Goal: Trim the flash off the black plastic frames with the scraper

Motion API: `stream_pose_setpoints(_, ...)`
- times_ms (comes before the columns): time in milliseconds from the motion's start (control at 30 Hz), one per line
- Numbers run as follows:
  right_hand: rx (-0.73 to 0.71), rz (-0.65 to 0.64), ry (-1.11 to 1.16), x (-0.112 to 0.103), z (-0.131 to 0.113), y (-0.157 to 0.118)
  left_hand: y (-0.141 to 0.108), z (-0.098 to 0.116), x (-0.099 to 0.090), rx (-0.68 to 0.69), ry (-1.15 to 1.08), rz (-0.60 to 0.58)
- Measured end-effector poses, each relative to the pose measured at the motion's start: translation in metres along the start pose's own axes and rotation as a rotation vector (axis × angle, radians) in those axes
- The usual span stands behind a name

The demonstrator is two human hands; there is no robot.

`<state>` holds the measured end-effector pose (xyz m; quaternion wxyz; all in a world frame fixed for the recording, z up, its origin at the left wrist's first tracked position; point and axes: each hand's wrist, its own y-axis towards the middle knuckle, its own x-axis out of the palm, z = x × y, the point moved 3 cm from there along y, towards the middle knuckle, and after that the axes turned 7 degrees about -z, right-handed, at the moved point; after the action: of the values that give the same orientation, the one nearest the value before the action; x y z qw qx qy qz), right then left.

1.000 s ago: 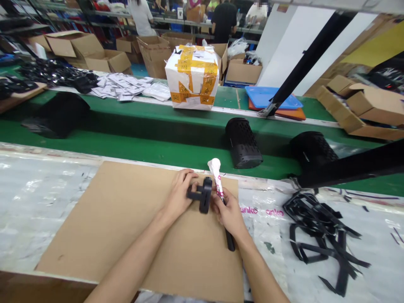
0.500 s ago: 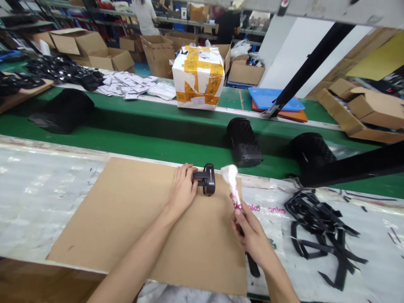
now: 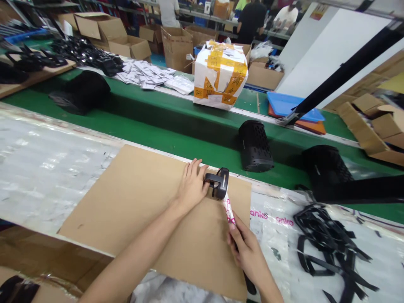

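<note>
My left hand (image 3: 193, 189) rests on a brown cardboard sheet (image 3: 135, 202) and grips a black plastic piece with a looped strap or handle (image 3: 223, 183), its thumb and fingers closed at the piece's left side. In my right hand (image 3: 248, 248) is a hammer (image 3: 229, 211) with a black handle, wrapped in white film with pink print. The hammer's upper end meets the right side of the black piece, which hides its head.
Black strips (image 3: 331, 248) lie piled at the right. Black perforated housings (image 3: 255, 147) stand on the green conveyor (image 3: 164, 126). Behind are a taped white box (image 3: 217, 75), white packets (image 3: 145, 73), blue tray (image 3: 293, 105) and a black post (image 3: 344, 69). People work in the background.
The hammer has come down and left from above the cardboard's right edge onto the black piece. My left hand keeps its hold. The view has shifted and tilted.
</note>
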<state>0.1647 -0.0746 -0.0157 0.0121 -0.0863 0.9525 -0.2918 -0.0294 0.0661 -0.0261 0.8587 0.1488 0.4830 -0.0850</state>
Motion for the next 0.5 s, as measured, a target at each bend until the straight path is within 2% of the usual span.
stream_pose_setpoints(167, 0.029, 0.008, 0.059, 0.000, 0.001, -0.001, 0.000, 0.002, 0.001, -0.007, 0.028, -0.046)
stream_pose_setpoints(267, -0.005, 0.141, 0.141, -0.003, -0.007, -0.010, 0.001, 0.003, 0.001, -0.012, 0.026, -0.046)
stream_pose_setpoints(400, -0.195, 0.320, 0.201, 0.005, -0.014, -0.018, 0.002, 0.004, 0.001, -0.016, 0.025, -0.048)
stream_pose_setpoints(433, -0.201, 0.323, 0.203, 0.008, -0.012, -0.017, 0.002, 0.003, 0.001, -0.018, 0.026, -0.048)
stream_pose_setpoints(500, -0.103, 0.228, 0.171, 0.014, -0.004, -0.010, 0.001, 0.003, 0.001, -0.019, 0.025, -0.045)
